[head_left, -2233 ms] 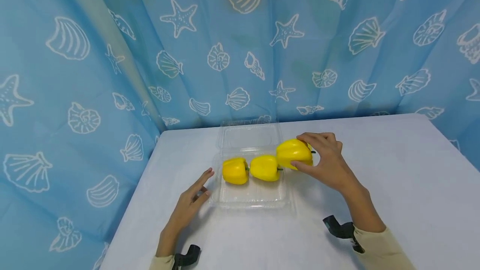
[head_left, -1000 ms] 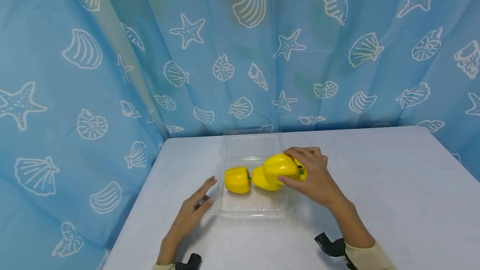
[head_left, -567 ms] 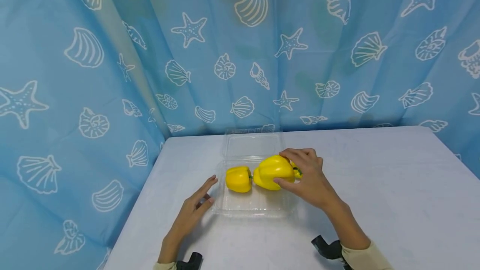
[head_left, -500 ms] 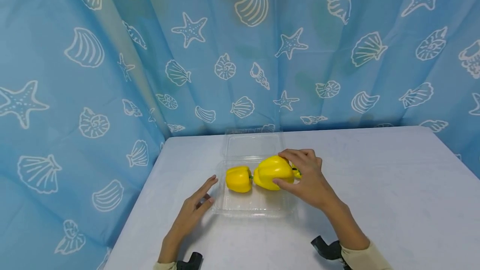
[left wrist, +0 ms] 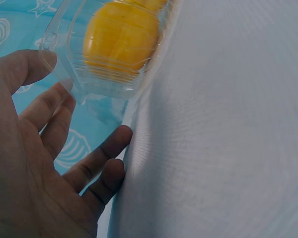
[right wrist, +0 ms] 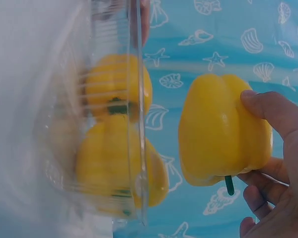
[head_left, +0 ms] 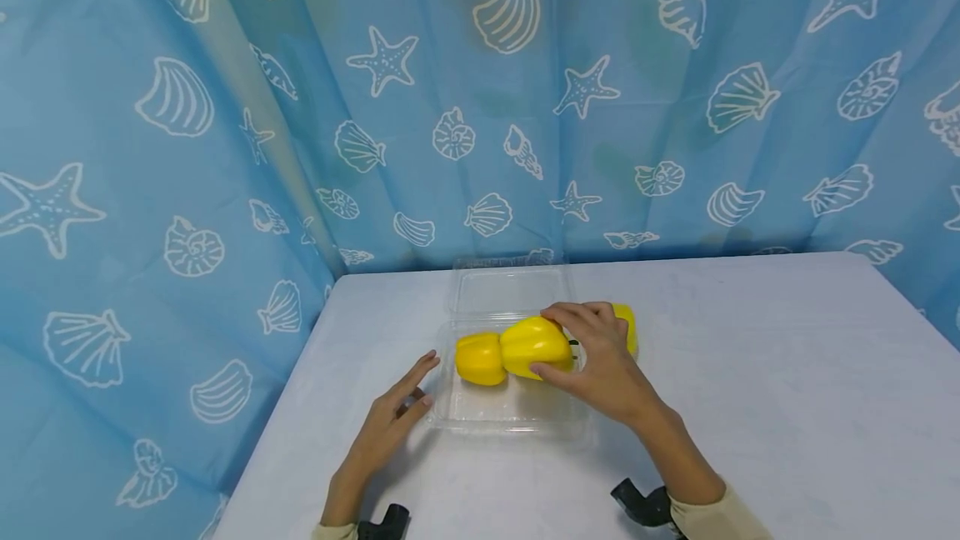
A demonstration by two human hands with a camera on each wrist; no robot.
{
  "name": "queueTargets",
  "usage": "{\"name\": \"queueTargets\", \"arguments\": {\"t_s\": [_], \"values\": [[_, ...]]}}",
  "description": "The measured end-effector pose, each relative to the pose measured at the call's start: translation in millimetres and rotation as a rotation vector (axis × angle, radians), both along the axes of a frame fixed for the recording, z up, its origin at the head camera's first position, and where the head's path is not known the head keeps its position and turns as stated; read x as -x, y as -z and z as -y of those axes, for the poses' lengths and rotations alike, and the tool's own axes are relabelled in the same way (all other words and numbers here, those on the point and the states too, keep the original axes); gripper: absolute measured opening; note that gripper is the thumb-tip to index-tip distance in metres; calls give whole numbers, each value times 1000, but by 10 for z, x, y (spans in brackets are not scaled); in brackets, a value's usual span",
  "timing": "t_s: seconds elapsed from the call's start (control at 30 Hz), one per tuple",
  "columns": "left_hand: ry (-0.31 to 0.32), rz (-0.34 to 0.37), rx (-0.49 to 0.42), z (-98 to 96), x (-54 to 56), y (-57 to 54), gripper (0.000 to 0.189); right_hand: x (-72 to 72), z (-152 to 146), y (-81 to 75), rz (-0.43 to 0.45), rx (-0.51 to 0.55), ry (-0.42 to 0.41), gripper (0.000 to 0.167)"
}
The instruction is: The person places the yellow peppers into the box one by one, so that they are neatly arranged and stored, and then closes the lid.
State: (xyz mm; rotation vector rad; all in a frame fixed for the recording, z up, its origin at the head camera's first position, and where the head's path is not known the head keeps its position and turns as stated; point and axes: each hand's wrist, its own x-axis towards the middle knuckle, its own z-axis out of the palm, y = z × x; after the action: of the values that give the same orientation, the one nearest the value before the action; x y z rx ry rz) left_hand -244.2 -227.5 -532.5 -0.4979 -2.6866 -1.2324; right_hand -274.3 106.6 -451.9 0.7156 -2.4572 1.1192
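Observation:
My right hand (head_left: 600, 357) grips a yellow bell pepper (right wrist: 226, 129) between thumb and fingers, its green stem pointing toward the palm side. The pepper is above the clear plastic container (head_left: 487, 415), overlapping a second pepper in the head view and mostly hiding it. Another yellow bell pepper (head_left: 478, 359) lies at the left inside the container. Past the right hand shows part of one more yellow pepper (head_left: 628, 327), mostly hidden. My left hand (head_left: 386, 419) has its fingers extended along the container's left side, with thumb and index fingertips right at the rim in the left wrist view.
The container's hinged lid (head_left: 510, 290) lies open toward the back of the white table (head_left: 750, 398). Behind and to the left hangs a blue curtain (head_left: 450, 65) with shell and starfish prints. Each wrist wears a black camera mount (head_left: 645, 507).
My right hand has carried its pepper leftward, from beside the middle pepper to over it. A pepper behind that hand has come into fuller view. The left hand stays at the container's side.

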Motion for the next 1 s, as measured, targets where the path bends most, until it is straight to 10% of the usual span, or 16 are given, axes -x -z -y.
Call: {"name": "queueTargets", "arguments": {"t_s": [1.0], "values": [[-8, -3, 6, -9, -5, -9, 53, -65, 341, 149, -50, 6, -59, 65]]}}
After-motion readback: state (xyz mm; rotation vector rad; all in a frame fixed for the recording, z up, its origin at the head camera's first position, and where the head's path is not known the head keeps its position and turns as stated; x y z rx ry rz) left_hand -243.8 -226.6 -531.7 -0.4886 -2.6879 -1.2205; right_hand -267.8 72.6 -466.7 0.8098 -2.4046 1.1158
